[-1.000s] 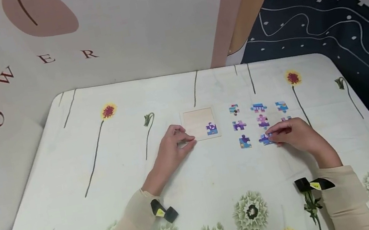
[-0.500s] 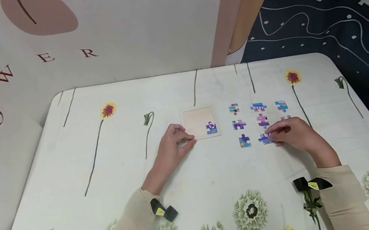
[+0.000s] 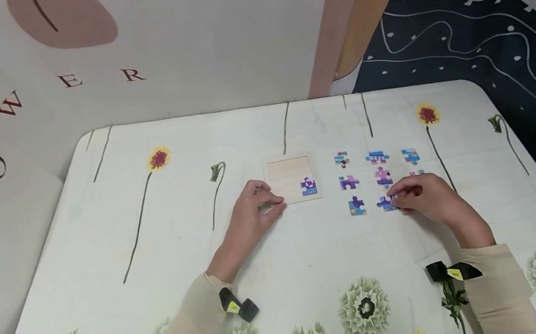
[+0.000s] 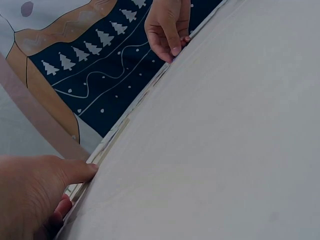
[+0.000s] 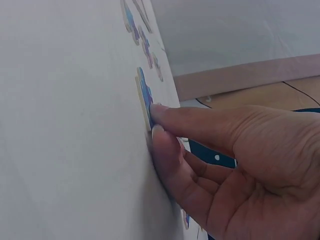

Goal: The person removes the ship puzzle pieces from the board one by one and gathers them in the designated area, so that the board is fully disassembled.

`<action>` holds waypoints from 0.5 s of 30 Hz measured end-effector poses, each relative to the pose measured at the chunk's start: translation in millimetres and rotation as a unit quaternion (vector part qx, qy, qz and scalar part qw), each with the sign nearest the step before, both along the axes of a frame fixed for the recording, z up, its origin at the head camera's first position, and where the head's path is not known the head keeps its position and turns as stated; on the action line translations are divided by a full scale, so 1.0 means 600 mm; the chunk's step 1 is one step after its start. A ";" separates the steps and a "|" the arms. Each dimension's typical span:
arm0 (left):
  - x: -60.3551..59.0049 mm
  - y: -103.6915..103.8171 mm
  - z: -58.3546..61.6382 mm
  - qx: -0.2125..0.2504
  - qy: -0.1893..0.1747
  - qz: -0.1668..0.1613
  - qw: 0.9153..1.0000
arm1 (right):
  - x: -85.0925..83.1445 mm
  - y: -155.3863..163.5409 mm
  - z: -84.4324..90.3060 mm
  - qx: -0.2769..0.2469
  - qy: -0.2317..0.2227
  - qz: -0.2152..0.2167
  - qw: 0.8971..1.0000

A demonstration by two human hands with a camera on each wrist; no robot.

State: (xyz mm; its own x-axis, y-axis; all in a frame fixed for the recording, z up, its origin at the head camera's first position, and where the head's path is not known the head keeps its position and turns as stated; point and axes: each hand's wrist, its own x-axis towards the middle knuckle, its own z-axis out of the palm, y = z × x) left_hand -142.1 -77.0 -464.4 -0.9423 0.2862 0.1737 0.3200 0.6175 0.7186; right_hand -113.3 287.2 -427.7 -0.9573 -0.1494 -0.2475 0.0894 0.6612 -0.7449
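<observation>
A shallow wooden puzzle tray lies on the table, with one purple-and-blue puzzle piece in its lower right corner. My left hand pinches the tray's lower left corner between thumb and fingers; the left wrist view shows the thumb along its edge. To the right of the tray, my right hand pinches a blue-purple jigsaw piece in the nearest row. Up close in the right wrist view, thumb and index finger meet at the edge of that jigsaw piece, which sits at the table surface.
Several loose jigsaw pieces lie in rows right of the tray, among them a blue one, a purple one and a corner one. A flower-print cloth covers the table. Behind its far edge stands a pale wall.
Both hands keep their places, the left at the tray corner and the right at the same jigsaw piece. The head view has shifted very slightly.
</observation>
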 end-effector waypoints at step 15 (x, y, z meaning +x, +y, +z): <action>0.003 0.000 0.001 0.000 0.002 0.001 1.000 | -0.026 -0.081 0.059 0.070 0.051 0.086 0.993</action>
State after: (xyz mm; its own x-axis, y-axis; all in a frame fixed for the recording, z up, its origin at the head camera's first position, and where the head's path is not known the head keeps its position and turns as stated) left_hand -140.3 -76.7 -463.7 -0.9423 0.2845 0.1767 0.3212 0.6186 0.7170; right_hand -129.2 238.3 -392.3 -0.9419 -0.2831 -0.1809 -0.1041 0.7578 -0.6441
